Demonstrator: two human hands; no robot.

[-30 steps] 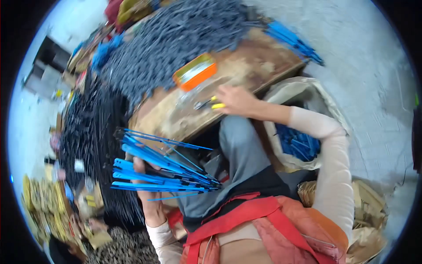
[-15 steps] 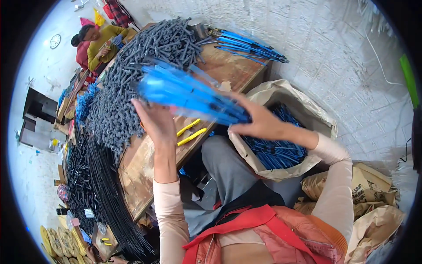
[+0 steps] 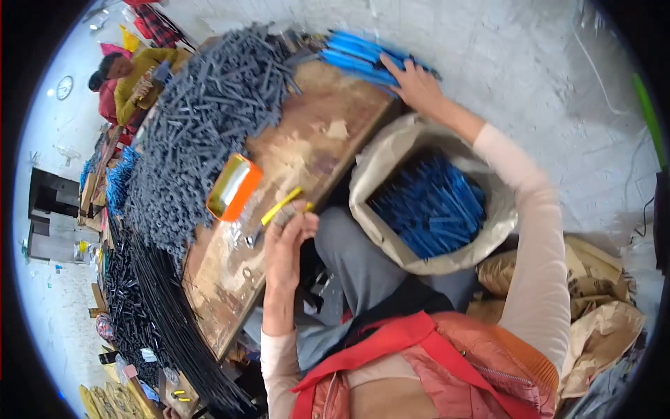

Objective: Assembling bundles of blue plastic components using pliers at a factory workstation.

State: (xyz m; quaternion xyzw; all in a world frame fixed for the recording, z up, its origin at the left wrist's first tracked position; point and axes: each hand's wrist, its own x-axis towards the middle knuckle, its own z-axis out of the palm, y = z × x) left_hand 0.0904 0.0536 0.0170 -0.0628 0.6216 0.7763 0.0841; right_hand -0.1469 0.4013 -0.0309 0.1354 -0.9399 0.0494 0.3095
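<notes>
My right hand reaches to the far edge of the table and rests on a bundle of long, thin blue strips with dark marks. Its fingers lie spread over the strips. My left hand is at the near table edge, its fingers curled round one yellow handle of a pair of pliers; the other handle sticks out beside the fingers. An orange-rimmed open box lies just beyond the pliers.
A large heap of short grey plastic pieces covers the table's left side. Long black strands hang over its edge. By my knee stands a paper sack of blue strips. Across the table sits another person.
My right hand has carried its blue bundle from over the table to the far edge and laid it by the strips there. My left hand has come nearer, down onto the pliers.
</notes>
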